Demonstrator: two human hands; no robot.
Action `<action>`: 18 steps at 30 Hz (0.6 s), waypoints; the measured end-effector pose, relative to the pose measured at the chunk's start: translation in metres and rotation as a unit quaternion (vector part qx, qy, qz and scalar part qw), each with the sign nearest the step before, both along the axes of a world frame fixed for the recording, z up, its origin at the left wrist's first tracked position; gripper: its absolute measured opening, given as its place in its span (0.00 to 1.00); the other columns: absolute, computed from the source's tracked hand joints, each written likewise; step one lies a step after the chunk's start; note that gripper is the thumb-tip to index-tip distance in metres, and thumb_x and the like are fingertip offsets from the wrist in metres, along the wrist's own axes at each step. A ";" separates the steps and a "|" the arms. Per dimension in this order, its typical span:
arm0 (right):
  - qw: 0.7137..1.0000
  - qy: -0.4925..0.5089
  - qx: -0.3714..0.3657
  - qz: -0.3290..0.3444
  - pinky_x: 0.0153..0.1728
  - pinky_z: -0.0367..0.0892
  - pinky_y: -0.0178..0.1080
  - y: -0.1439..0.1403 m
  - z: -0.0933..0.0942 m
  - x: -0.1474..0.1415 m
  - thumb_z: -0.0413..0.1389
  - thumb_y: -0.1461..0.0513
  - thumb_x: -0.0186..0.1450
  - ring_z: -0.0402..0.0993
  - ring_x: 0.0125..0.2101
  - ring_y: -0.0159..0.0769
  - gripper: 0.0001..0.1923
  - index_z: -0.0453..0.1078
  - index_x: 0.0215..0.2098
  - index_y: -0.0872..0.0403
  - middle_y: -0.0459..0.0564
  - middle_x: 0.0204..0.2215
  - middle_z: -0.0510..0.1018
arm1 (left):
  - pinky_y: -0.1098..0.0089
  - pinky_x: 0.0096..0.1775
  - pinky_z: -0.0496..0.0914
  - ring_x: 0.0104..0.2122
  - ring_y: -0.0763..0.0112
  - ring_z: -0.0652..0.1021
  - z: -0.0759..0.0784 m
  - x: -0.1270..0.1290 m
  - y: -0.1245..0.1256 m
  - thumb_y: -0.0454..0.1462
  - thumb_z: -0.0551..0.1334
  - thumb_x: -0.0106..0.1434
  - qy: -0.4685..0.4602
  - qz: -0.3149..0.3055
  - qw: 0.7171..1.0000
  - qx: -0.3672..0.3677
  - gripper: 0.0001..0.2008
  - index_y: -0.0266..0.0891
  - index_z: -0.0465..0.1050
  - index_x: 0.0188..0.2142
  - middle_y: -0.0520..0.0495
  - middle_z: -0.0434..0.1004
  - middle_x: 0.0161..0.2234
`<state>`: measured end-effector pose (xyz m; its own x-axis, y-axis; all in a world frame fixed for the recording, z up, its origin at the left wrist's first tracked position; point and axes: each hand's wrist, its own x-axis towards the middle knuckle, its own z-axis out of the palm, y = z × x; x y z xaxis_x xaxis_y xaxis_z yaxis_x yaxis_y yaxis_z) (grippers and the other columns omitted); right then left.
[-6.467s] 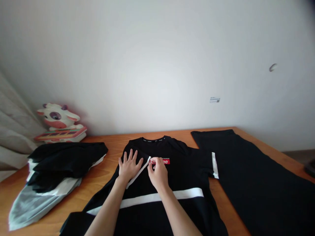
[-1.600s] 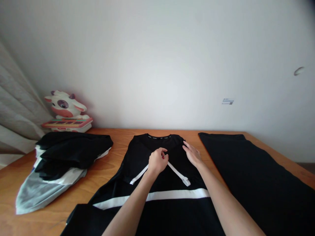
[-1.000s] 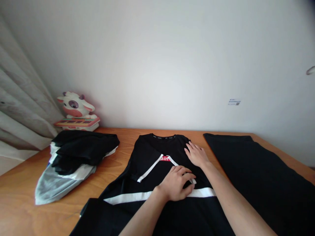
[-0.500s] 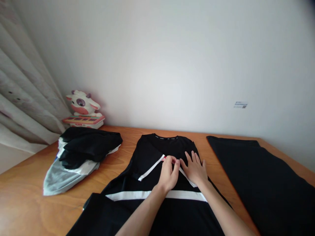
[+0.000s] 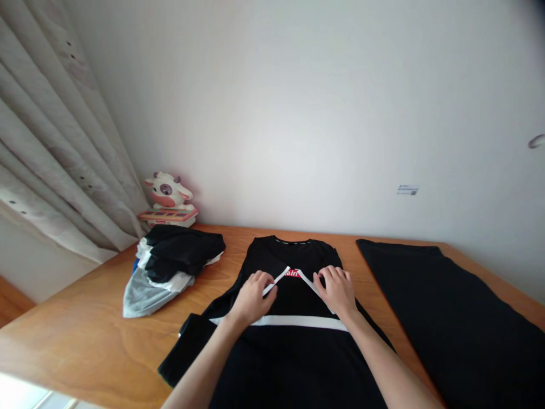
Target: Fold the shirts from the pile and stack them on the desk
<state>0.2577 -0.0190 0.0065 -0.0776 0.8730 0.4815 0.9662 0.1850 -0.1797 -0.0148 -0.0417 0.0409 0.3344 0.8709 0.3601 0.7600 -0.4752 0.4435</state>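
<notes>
A black T-shirt (image 5: 293, 352) with a white chest stripe and a small red logo lies flat on the wooden table (image 5: 85, 346). Both sleeves are folded inward, so their white cuffs form a V over the chest. My left hand (image 5: 252, 296) rests on the left folded sleeve with its fingers curled over the white cuff. On the right folded sleeve my right hand (image 5: 336, 289) presses down, fingers bent on its cuff. The shirt's hem runs out of view at the bottom.
A pile of black, white and grey clothes (image 5: 170, 267) lies at the left. A black cloth (image 5: 447, 324) covers the table's right side. A cow-shaped toy keyboard (image 5: 168, 201) stands against the wall, with curtains (image 5: 55, 159) at far left. The table's front-left edge is near.
The right sleeve was folded inward across the chest. My left hand has moved from the centre to the left sleeve cuff; my right hand stays on the right sleeve. The camera turned left.
</notes>
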 end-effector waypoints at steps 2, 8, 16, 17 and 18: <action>0.999 -0.019 -0.017 0.023 0.44 0.60 0.43 -0.006 0.007 -0.003 0.44 0.55 0.74 0.75 0.39 0.43 0.21 0.73 0.31 0.52 0.53 0.33 0.80 | 0.62 0.44 0.70 0.40 0.59 0.77 0.005 -0.042 -0.003 0.43 0.56 0.69 0.045 0.070 0.996 -0.024 0.10 0.41 0.71 0.36 0.43 0.76 0.37; 0.995 0.004 -0.099 -0.027 0.34 0.63 0.40 -0.052 0.014 0.032 0.51 0.46 0.70 0.78 0.35 0.44 0.20 0.71 0.33 0.51 0.52 0.33 0.79 | 0.58 0.45 0.69 0.41 0.51 0.79 0.018 -0.139 -0.024 0.60 0.55 0.63 0.163 0.197 0.956 -0.147 0.26 0.41 0.72 0.30 0.39 0.78 0.36; 0.970 0.100 -0.222 0.012 0.35 0.68 0.40 -0.111 0.023 0.081 0.57 0.42 0.62 0.78 0.38 0.44 0.19 0.70 0.34 0.48 0.49 0.36 0.78 | 0.69 0.29 0.61 0.24 0.64 0.73 0.046 -0.162 -0.038 0.62 0.63 0.50 0.148 0.112 0.939 -0.288 0.25 0.44 0.71 0.21 0.53 0.72 0.20; 0.972 0.096 -0.211 0.040 0.37 0.69 0.40 -0.114 0.024 0.080 0.58 0.44 0.62 0.77 0.38 0.43 0.17 0.69 0.33 0.48 0.48 0.36 0.78 | 0.69 0.27 0.60 0.22 0.65 0.72 0.047 -0.163 -0.038 0.61 0.64 0.49 0.143 0.103 0.936 -0.304 0.24 0.44 0.71 0.19 0.54 0.71 0.18; 0.974 0.092 -0.199 0.062 0.38 0.69 0.39 -0.117 0.026 0.079 0.59 0.46 0.61 0.77 0.38 0.43 0.15 0.69 0.32 0.48 0.48 0.36 0.77 | 0.70 0.26 0.59 0.20 0.67 0.71 0.047 -0.163 -0.037 0.59 0.65 0.48 0.116 0.108 0.941 -0.300 0.23 0.44 0.70 0.17 0.54 0.70 0.16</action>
